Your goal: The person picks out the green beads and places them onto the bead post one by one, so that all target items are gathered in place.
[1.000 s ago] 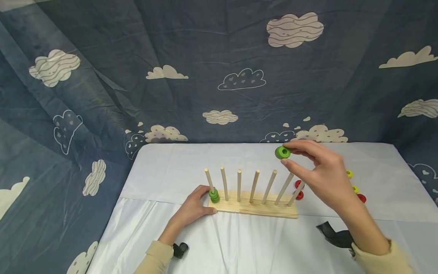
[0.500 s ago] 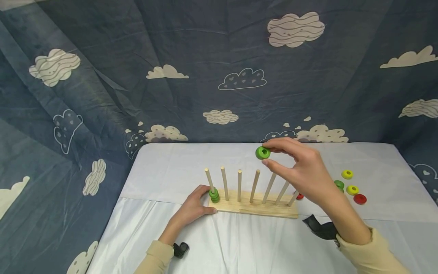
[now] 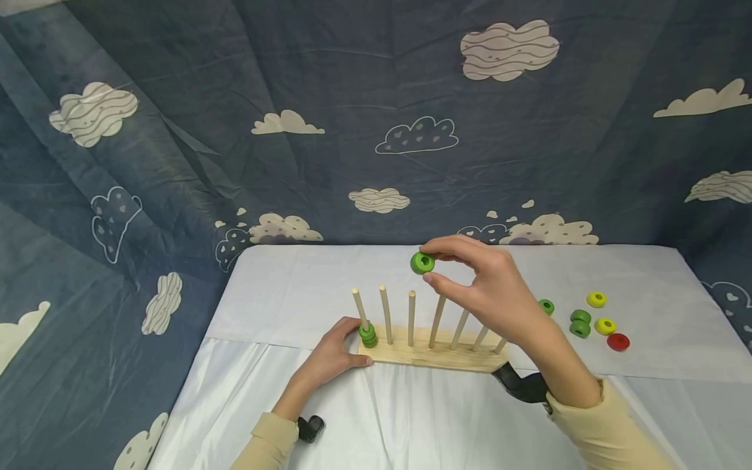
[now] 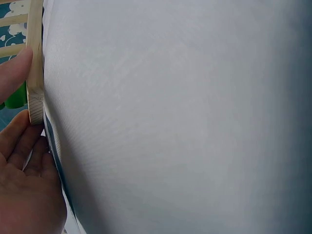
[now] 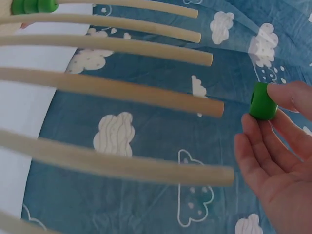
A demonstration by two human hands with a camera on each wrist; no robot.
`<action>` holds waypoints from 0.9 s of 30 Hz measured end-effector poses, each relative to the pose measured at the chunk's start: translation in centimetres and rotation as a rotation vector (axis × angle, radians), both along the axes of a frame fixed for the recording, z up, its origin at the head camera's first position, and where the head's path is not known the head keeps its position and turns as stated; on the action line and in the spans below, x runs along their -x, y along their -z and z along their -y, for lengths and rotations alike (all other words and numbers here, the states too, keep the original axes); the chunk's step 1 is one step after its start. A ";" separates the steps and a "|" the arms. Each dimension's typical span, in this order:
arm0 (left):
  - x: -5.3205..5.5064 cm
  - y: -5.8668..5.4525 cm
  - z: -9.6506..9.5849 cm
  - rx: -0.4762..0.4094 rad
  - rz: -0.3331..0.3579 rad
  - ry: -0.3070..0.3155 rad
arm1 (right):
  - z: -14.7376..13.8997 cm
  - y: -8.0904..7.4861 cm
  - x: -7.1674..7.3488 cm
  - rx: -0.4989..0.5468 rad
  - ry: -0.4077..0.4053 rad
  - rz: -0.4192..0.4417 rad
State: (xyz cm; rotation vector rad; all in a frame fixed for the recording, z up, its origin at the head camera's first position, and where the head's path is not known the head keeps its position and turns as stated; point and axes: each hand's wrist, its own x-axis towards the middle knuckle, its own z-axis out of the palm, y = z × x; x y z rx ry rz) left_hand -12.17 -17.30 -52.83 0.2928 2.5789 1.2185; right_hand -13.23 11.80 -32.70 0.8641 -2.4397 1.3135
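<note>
Between thumb and fingertips, my right hand (image 3: 490, 284) pinches a green wooden bead (image 3: 422, 263), its hole showing. In the head view that bead is above the pegs, near the third one from the left; the right wrist view has the bead (image 5: 263, 101) beyond the peg tips. A pale wooden peg board (image 3: 399, 354) with several upright pegs lies on the table. My left hand (image 3: 330, 352) grips the board's left end, thumb on the front edge and fingers behind, also visible in the left wrist view. Green beads (image 3: 368, 336) are stacked on the leftmost peg.
Right of the board lie loose green beads (image 3: 580, 323), yellow beads (image 3: 605, 326) and a red bead (image 3: 618, 342). White cloth (image 3: 282, 287) covers the table, and a dark cloud-print curtain (image 3: 329, 170) hangs behind. My right forearm hides part of the board's right side.
My right hand has moved left with the green bead, from over the right pegs to near the third from the left, uncovering loose beads on the right. My left hand has stayed put.
</note>
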 end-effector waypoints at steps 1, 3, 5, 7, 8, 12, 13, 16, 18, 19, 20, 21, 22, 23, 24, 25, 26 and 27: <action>0.0 0.0 0.0 -0.002 -0.006 0.002 | 0.2 0.0 0.0 -0.001 -0.006 0.009; 0.0 0.0 0.0 -0.002 -0.006 0.000 | 0.6 0.0 0.1 0.004 -0.021 0.025; 0.0 0.0 0.0 -0.007 -0.008 0.001 | 1.0 0.1 0.2 0.010 -0.036 0.044; -0.1 0.0 0.0 -0.010 -0.008 0.000 | 1.3 0.2 0.3 0.015 -0.048 0.056; -0.1 0.0 0.0 -0.012 -0.008 0.000 | 1.5 0.3 0.3 0.018 -0.053 0.062; 0.0 0.1 0.0 -0.011 -0.007 0.000 | 2.2 0.3 0.5 0.030 -0.076 0.063; 0.0 0.1 0.0 -0.011 -0.007 0.000 | 2.4 0.2 0.5 0.033 -0.085 0.060; 0.0 0.1 0.0 -0.014 -0.011 -0.001 | 3.0 0.1 0.6 0.038 -0.114 0.059; 0.0 0.0 0.0 -0.017 -0.009 0.000 | 3.4 0.1 0.7 0.035 -0.130 0.061; 0.0 0.0 0.0 -0.020 -0.012 0.001 | 3.5 0.0 0.7 0.033 -0.137 0.064; 0.0 0.0 0.0 -0.023 -0.013 0.003 | 3.7 0.0 0.7 0.030 -0.142 0.065; 0.0 0.0 0.0 -0.022 -0.010 0.001 | 3.8 0.0 0.7 0.026 -0.147 0.065; 0.0 0.0 0.0 -0.022 -0.006 0.000 | 4.0 0.0 0.8 0.023 -0.153 0.065; 0.0 0.0 0.0 -0.024 -0.004 -0.001 | 4.1 0.0 0.8 0.018 -0.160 0.064; 0.0 0.0 0.0 -0.025 -0.003 -0.002 | 4.3 0.0 0.9 0.014 -0.168 0.064; 0.0 0.0 0.0 -0.027 -0.003 -0.002 | 4.4 0.0 0.9 0.009 -0.177 0.063; 0.0 0.0 0.0 -0.026 0.001 -0.004 | 4.6 0.0 1.0 0.005 -0.187 0.065; 0.0 0.0 0.0 -0.026 0.004 -0.007 | 4.7 0.0 1.0 0.000 -0.197 0.068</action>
